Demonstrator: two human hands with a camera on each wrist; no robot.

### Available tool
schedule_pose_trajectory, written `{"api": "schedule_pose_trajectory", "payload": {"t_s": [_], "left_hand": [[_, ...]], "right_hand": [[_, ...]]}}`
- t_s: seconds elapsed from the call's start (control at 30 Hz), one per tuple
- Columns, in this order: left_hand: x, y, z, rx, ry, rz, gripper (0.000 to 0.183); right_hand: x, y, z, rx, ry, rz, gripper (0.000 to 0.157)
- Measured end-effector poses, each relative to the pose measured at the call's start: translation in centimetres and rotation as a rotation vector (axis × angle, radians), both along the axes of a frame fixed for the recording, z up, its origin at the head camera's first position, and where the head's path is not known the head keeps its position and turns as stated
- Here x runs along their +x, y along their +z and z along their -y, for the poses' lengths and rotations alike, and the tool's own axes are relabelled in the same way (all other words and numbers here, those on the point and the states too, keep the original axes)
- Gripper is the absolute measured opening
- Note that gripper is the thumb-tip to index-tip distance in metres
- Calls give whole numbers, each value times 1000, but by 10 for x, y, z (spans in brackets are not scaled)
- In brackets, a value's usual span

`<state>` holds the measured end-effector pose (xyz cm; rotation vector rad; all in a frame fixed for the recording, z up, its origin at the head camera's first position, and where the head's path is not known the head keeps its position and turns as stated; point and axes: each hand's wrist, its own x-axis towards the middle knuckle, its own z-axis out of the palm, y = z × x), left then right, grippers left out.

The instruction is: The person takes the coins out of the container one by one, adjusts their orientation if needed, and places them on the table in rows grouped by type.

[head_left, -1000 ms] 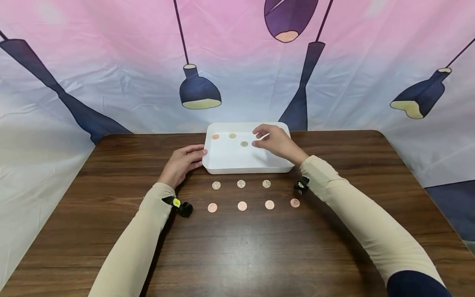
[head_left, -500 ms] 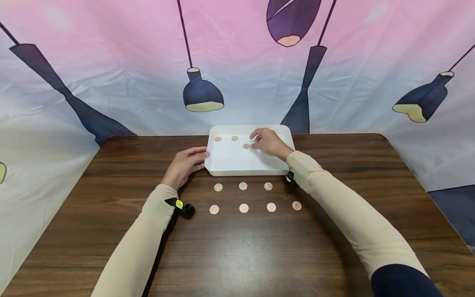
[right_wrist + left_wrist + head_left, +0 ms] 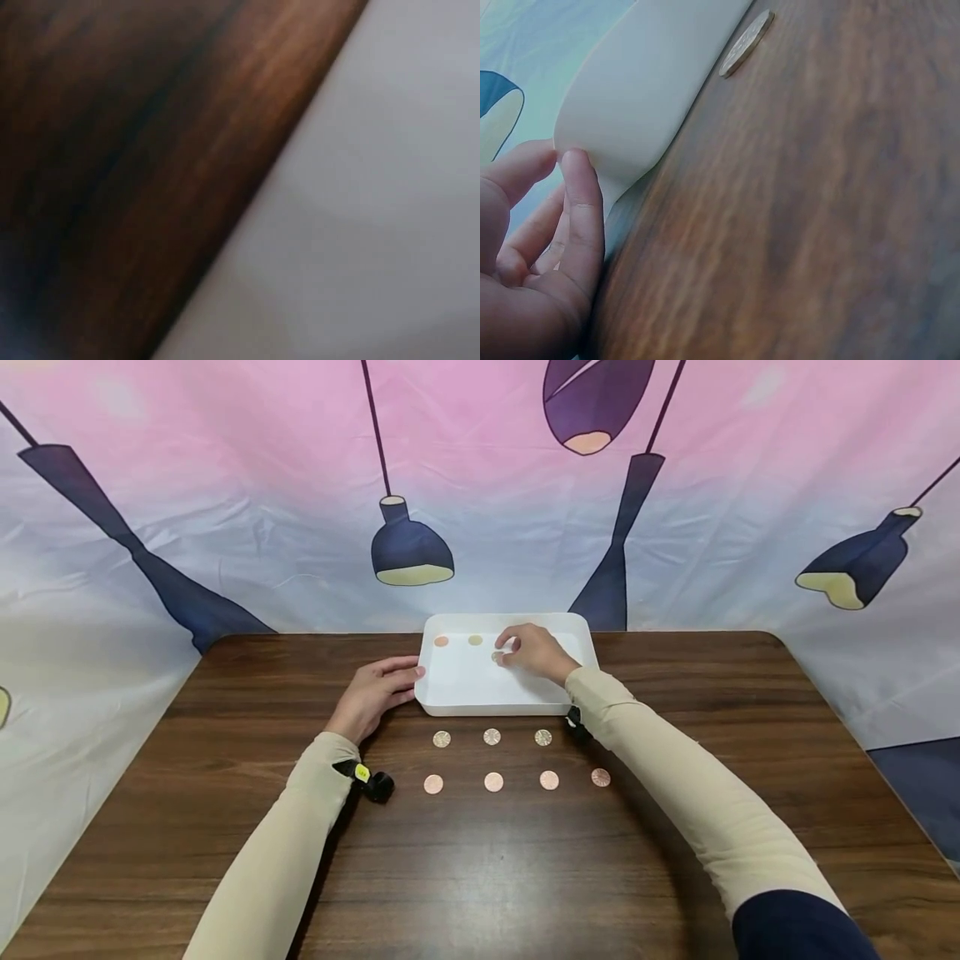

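A white tray [image 3: 495,689] stands at the back of the brown table, with a copper coin [image 3: 441,642] and a gold-coloured coin [image 3: 476,640] lying in it. My left hand [image 3: 377,692] holds the tray's left rim; in the left wrist view its thumb and a finger [image 3: 583,202] meet at the tray's corner [image 3: 630,97]. Over the tray, my right hand [image 3: 536,652] has its thumb at another gold-coloured coin [image 3: 495,657], partly covered. A gap shows between that thumb and the bent forefinger. The right wrist view shows no hand, only table and blurred tray wall [image 3: 360,202].
In front of the tray lie two rows of coins: three gold-coloured ones, with a middle coin [image 3: 492,737], and several copper ones, one a copper coin [image 3: 493,782]. A printed cloth [image 3: 300,527] hangs behind the table [image 3: 480,877].
My right hand has moved left across the tray, its thumb now covering part of the gold-coloured coin. The left hand stays on the tray's rim. The head view has shifted slightly.
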<state>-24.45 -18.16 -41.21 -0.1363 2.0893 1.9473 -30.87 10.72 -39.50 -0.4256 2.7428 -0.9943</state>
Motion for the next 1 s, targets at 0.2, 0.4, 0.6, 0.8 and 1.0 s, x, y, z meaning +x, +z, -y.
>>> {"api": "schedule_pose_trajectory", "payload": {"t_s": [0.2,0.4,0.6,0.8,1.0], "left_hand": [[-1,0,1,-7,-6,-6,58],[-1,-1,1,-2,-10,-1,58],[-2,-1,1,-5,-11,-11,57],[-2,0,1,-1,-5,-9,57],[-1,0,1,4,-4,-1,56]], "right_hand": [[0,0,2,16,2,-6,24],[0,2,2,49,0,10,26],[-2,1,1,62,-4,1,25],[-4,3,2,64,7,18,23],[-7,4,2,50,51,98,22]]}}
